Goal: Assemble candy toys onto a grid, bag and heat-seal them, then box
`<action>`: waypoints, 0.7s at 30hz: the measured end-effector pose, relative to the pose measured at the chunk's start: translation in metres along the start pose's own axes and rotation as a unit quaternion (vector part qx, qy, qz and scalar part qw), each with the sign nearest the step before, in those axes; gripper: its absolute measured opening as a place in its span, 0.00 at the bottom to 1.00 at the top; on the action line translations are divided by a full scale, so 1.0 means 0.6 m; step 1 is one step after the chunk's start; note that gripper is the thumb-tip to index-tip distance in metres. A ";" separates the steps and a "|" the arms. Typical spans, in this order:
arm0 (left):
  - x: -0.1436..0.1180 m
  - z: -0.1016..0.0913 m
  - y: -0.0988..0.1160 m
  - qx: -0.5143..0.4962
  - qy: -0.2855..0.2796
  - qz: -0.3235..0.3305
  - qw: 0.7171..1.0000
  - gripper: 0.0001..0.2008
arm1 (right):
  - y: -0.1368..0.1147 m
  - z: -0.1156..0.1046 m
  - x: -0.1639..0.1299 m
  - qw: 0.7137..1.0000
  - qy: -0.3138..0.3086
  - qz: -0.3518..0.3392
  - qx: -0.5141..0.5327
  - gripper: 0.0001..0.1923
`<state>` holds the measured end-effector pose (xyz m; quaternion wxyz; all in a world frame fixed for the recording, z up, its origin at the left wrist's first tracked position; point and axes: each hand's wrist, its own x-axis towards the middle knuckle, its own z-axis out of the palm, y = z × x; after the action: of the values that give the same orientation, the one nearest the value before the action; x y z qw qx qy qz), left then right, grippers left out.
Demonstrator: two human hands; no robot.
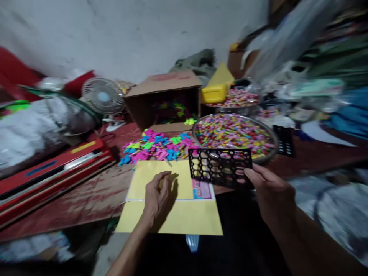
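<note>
My right hand (271, 191) pinches the right end of a black plastic plate (212, 165) punched with rows of holes, holding it up in front of the round tray. My left hand (156, 195) is over yellow sheets (184, 216), its fingers loosely bent and apart from the thumb, with nothing seen in them. Beneath the upper sheet, a printed card (205, 190) in pink and blue peeks out at the right. Just behind the sheets lies a heap of small pink, blue and green plastic pieces (159, 145).
A cardboard box (163, 82) lies on its side behind the heap. To its right, a round metal tray (271, 147) holds many small colourful pieces. A red sealing machine (54, 172) and a fan (102, 96) stand at left. Another black perforated plate (283, 141) lies at right.
</note>
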<state>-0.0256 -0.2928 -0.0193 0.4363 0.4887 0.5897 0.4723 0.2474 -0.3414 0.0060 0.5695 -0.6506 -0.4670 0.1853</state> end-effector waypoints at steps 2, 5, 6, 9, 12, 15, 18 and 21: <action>-0.005 -0.022 0.014 -0.056 0.011 -0.017 0.998 0.27 | -0.025 0.069 -0.025 0.978 -0.043 -0.198 -0.058 0.14; -0.026 -0.055 0.028 -0.233 -0.072 -0.146 0.959 0.35 | -0.043 0.156 -0.090 0.883 -0.170 -0.431 -0.070 0.16; -0.032 -0.062 0.028 -0.266 -0.079 -0.181 0.943 0.35 | -0.044 0.178 -0.112 0.865 -0.190 -0.460 -0.068 0.17; -0.037 -0.070 0.007 -0.246 -0.017 -0.192 0.950 0.30 | -0.029 0.213 -0.148 0.845 -0.261 -0.460 -0.079 0.18; -0.025 -0.065 -0.018 -0.199 -0.038 -0.179 0.963 0.25 | 0.009 0.203 -0.118 0.846 -0.288 -0.443 -0.076 0.18; -0.009 -0.057 -0.027 -0.183 -0.067 -0.179 0.964 0.19 | 0.055 0.189 -0.048 0.886 -0.261 -0.361 -0.131 0.18; 0.000 -0.047 -0.026 -0.172 -0.043 -0.175 0.968 0.17 | 0.090 0.192 0.003 0.884 -0.301 -0.318 -0.164 0.22; 0.002 -0.041 -0.027 -0.170 -0.028 -0.167 0.971 0.14 | 0.103 0.199 0.015 0.872 -0.308 -0.344 -0.161 0.20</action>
<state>-0.0523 -0.2957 -0.0314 0.6017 0.3149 0.5619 0.4723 0.1840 -0.2610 -0.0818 0.3120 -0.4418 -0.8362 0.0906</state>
